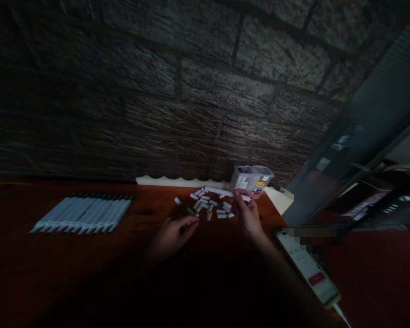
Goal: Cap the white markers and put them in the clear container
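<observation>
My right hand grips a white marker with red at both ends, held almost level above the back of the table. Below it lies a loose pile of short white marker caps with coloured bands. My left hand is at the near left side of this pile, thumb and fingertips drawn together. Whether a cap is between those fingertips is too dark and small to make out. To the left, a row of white markers lies side by side on the table.
Against the brick wall stands a clear plastic container with markers in one compartment. A phone with a cable lies at the right edge of the wooden table. A white strip runs along the wall's foot.
</observation>
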The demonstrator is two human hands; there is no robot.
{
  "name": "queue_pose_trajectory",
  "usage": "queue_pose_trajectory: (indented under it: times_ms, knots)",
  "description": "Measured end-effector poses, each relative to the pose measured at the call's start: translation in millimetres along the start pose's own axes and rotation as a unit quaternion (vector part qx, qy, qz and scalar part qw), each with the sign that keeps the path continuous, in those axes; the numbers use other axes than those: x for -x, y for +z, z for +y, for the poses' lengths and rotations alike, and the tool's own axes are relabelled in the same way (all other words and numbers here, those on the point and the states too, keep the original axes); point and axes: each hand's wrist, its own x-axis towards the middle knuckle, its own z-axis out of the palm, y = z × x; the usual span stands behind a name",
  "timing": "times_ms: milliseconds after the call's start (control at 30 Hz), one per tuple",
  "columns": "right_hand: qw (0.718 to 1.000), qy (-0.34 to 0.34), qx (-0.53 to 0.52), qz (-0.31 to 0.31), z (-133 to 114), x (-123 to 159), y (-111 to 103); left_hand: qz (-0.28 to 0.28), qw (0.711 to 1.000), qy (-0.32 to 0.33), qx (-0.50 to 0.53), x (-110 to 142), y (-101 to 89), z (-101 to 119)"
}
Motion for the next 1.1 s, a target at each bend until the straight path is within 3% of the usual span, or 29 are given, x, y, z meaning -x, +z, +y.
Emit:
queue_pose_trajectory:
  times_ms: [167, 333, 433, 600, 867, 1000, 1100]
  knots:
    - [0.996, 0.039, 0.031, -0.069, 1.6, 12.1, 14.5, 0.021, 0.993, -0.055, 0.103, -3.3, -4.9, 5.1]
    - [0.993, 0.032, 0.042, -0.106, 1.9, 15.0, 19.1, 0.065, 0.959, -0.153, 0.23, -10.2, -12.4, 6.0]
    - [0.989, 0.029, 0.073, -0.124, 3.8, 12.5, 15.1, 0.074, 0.956, -0.153, 0.238, -12.2, -12.5, 4.8]
    - [0.989, 0.029, 0.056, -0.13, 2.7, 13.3, 16.1, 0.033, 0.972, -0.146, 0.183, -10.2, -10.2, 7.1]
    - [0.994, 0.008, 0.043, -0.097, -6.7, 15.2, 16.6, 0.048, 0.975, -0.112, 0.185, -9.5, -10.5, 12.2]
    - [0.994, -0.104, 0.038, 0.005, -37.5, 2.8, 6.2, 0.045, 0.974, -0.093, 0.201, -6.8, -8.2, 8.6]
    - [0.971, -0.214, 0.059, 0.09, -75.2, -20.1, -7.0, 0.04, 0.975, -0.091, 0.197, -6.5, -8.4, 2.7]
